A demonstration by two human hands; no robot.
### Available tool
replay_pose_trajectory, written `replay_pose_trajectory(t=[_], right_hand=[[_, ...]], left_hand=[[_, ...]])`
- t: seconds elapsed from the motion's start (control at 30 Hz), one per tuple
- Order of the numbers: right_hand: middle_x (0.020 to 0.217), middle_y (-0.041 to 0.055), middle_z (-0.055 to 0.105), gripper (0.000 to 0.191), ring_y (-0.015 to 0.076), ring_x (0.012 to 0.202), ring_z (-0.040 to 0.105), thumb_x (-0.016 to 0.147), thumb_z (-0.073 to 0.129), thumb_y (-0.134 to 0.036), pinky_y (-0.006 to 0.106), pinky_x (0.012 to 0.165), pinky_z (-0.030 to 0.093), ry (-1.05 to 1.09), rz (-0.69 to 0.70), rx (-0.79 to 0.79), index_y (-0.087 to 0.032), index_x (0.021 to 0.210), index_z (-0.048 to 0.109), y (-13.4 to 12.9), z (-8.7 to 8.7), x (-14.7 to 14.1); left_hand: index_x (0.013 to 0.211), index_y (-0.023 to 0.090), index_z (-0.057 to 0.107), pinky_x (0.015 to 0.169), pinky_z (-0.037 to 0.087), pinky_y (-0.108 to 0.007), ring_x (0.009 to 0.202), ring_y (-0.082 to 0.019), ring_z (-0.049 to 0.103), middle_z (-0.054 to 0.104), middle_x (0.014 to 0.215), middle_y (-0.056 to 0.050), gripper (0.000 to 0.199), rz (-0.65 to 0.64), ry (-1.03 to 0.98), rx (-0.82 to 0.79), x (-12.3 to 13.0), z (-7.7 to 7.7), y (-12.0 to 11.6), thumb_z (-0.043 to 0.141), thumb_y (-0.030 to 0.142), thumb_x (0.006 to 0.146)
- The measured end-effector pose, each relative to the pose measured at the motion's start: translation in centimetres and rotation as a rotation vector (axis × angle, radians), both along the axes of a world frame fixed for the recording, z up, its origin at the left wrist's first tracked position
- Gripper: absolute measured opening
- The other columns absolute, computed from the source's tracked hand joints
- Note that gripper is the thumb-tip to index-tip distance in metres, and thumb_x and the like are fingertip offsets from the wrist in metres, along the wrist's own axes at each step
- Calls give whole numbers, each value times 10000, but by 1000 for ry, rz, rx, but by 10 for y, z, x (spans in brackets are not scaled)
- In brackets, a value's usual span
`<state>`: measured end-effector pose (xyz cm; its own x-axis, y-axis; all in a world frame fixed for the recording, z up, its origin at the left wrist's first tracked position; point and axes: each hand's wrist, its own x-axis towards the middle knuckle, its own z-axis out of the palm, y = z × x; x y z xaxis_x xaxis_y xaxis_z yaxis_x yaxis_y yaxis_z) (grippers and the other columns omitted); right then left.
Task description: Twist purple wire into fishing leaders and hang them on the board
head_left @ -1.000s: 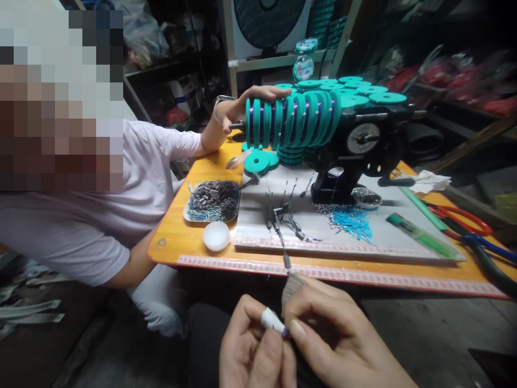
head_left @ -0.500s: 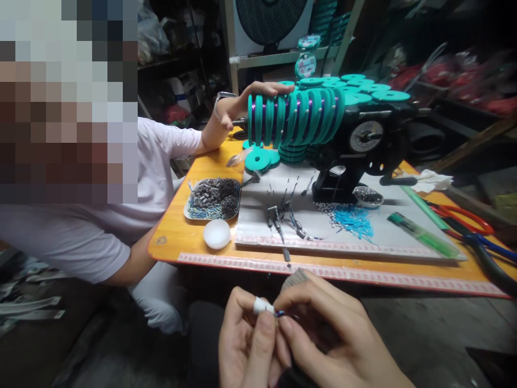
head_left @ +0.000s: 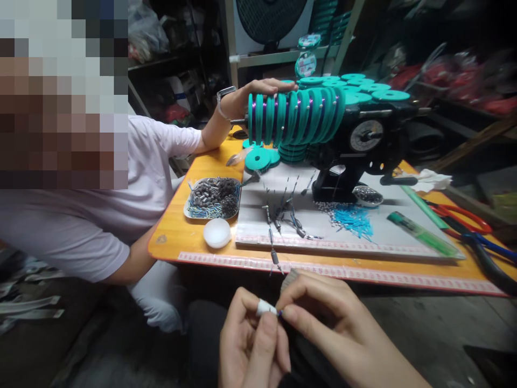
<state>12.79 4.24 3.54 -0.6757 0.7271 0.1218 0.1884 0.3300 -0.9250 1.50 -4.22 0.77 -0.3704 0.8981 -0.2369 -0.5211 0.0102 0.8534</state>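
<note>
Below the table's front edge, my left hand is closed, its thumb pressed to the forefinger, which has a white wrap round its tip. My right hand pinches beside it, forefinger and thumb together. Between the fingertips of both hands is a tiny dark blue piece, mostly hidden. Just above, a thin line with a dark grey weight hangs over the table's front edge. More weighted lines lie on the grey board.
A person's hand rests on a row of teal spools on a black machine. Around are a tray of metal parts, a white cup, blue pieces, a green knife and pliers.
My fingertips have shifted slightly right, and less of the blue piece shows between them. The hanging weight has moved left and up. The other person's hand has moved slightly on the spools.
</note>
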Motion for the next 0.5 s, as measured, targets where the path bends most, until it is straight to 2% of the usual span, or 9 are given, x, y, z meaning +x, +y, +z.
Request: replay_pose_trajectory(t=[0.07,0.17,0.33,0.5], right_hand=[[826,2,681,152,146,788,634,952,560,-264,255,737,458,-7,11,-31,-208,846,652,3,-2,1],[847,5,676,168,143,804,628,968,538,-274,250,744,455,-2,21,-54,-204,865,651,6,-5,1],[857,7,661,200,140,816,620,989,499,-273,240,741,453,-5,25,-85,-196,868,638,9,-8,1],[851,7,650,213,138,801,608,994,492,-297,245,727,448,-4,14,-101,-196,866,629,10,-9,1]], left_hand=[[772,199,462,334,220,-81,302,13,252,558,483,67,285,-144,-182,21,-5,-4,3,605,414,895],[803,208,438,328,326,-93,285,3,332,618,543,53,233,-241,-392,101,-9,-11,6,542,366,941],[858,182,488,357,415,-111,318,-9,460,659,629,13,211,-289,-551,173,-8,-17,7,376,274,1012],[880,159,555,388,467,-125,367,-39,570,690,652,-20,278,-307,-675,226,-4,-22,8,334,247,1023]])
